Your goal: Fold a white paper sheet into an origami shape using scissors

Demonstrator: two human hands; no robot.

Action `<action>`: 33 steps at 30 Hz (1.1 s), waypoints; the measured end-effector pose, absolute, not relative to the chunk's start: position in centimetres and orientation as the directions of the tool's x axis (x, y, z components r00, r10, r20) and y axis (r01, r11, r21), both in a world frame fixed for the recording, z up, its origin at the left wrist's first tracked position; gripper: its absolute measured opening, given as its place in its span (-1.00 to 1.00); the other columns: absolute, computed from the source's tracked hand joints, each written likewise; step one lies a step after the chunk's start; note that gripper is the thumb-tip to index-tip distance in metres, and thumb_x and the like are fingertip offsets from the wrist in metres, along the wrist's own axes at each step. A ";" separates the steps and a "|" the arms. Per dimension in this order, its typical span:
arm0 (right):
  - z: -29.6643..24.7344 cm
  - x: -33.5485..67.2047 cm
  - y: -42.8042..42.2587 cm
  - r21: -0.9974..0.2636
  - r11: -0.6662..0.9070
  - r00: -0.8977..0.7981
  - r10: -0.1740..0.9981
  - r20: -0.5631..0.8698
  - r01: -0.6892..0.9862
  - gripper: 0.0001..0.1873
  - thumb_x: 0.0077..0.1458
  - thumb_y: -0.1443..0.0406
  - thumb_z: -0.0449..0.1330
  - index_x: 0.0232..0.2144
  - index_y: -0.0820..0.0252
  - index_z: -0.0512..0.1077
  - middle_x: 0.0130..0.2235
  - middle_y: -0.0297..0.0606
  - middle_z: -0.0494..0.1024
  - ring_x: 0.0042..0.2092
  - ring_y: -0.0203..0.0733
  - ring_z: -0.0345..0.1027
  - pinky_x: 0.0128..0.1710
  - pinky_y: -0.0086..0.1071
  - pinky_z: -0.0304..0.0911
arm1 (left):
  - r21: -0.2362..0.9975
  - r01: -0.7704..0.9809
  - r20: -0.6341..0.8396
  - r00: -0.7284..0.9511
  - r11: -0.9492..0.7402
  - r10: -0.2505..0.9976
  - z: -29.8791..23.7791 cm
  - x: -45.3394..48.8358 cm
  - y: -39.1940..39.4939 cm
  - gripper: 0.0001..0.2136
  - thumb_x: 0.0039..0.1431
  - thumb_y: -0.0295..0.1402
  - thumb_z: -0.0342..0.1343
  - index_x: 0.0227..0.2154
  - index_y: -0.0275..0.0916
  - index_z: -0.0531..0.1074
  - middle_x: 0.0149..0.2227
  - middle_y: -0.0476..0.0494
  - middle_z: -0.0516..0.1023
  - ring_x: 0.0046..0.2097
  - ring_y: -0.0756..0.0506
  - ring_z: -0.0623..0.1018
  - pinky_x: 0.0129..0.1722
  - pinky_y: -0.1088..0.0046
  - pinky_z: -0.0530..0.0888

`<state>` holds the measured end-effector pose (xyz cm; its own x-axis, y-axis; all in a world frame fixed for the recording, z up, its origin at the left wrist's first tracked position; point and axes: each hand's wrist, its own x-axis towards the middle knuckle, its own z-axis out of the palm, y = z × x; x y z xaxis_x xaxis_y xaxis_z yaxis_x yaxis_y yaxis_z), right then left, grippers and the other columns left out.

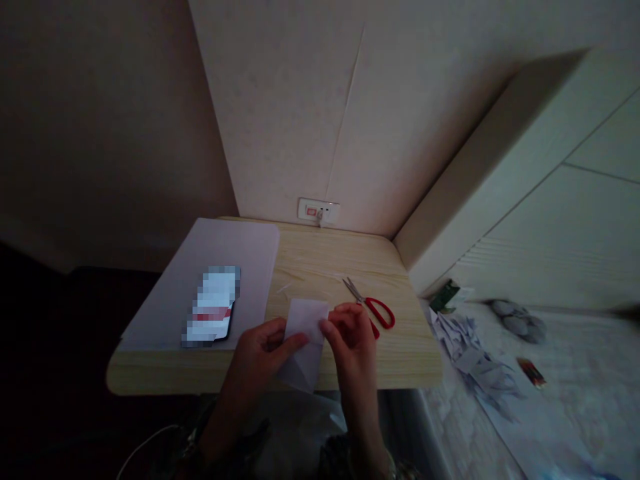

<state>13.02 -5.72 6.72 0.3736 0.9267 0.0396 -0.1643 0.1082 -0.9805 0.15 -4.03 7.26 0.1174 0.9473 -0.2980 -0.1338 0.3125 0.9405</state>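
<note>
two-handed pinch here, left hand [260,350] and right hand [357,340] both on the white paper [306,317] over the counter [400,360], so uneven tugging could crease it or a slip bump the scissors [382,313].

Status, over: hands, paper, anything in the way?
Left hand and right hand both gripping paper. Scissors on table just beyond right hand, partly hidden by it. Nothing seen blocking the paper.
</note>
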 end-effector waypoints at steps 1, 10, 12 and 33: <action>6.7 13.1 -5.7 -0.983 0.078 0.318 0.948 0.021 -0.168 -0.80 -0.10 0.30 0.31 -0.39 0.13 0.36 -0.46 -0.40 0.49 -0.39 -0.25 0.39 -0.38 -0.42 0.29 | 0.941 -0.133 -0.301 0.096 0.312 0.949 7.2 0.1 -4.0 -0.84 -0.22 -0.33 0.31 -0.49 -0.25 0.57 -0.49 -0.02 0.67 -0.41 -0.10 0.62 -0.43 0.52 0.49; 6.4 13.6 -5.7 -0.993 0.002 0.217 0.976 0.028 0.119 -0.81 -0.03 0.24 0.23 -0.59 0.19 0.39 -0.55 -0.38 0.41 -0.45 -0.25 0.27 -0.42 -0.40 0.16 | 0.950 -0.071 -0.300 0.061 0.304 0.952 6.6 0.2 -4.0 -0.79 -0.18 -0.24 0.29 -0.51 -0.29 0.51 -0.52 -0.06 0.63 -0.42 -0.14 0.59 -0.45 0.46 0.48; 6.4 13.5 -5.7 -0.984 0.011 0.241 0.969 0.055 0.178 -0.79 -0.03 0.26 0.23 -0.62 0.18 0.36 -0.58 -0.40 0.38 -0.47 -0.28 0.24 -0.44 -0.42 0.12 | 0.954 -0.066 -0.285 0.091 0.292 0.954 6.6 0.2 -3.8 -0.79 -0.16 -0.25 0.28 -0.46 -0.29 0.53 -0.48 -0.06 0.64 -0.40 -0.14 0.60 -0.41 0.44 0.49; 6.5 13.6 -5.7 -0.998 0.027 0.206 0.978 0.039 0.059 -0.82 -0.06 0.27 0.27 -0.61 0.19 0.39 -0.55 -0.39 0.40 -0.43 -0.26 0.24 -0.39 -0.41 0.17 | 0.974 0.213 -0.090 0.059 0.076 0.994 7.1 -0.2 -4.2 -0.87 -0.11 -0.28 0.25 -0.60 -0.23 0.53 -0.57 0.00 0.53 -0.45 -0.08 0.50 -0.47 0.51 0.41</action>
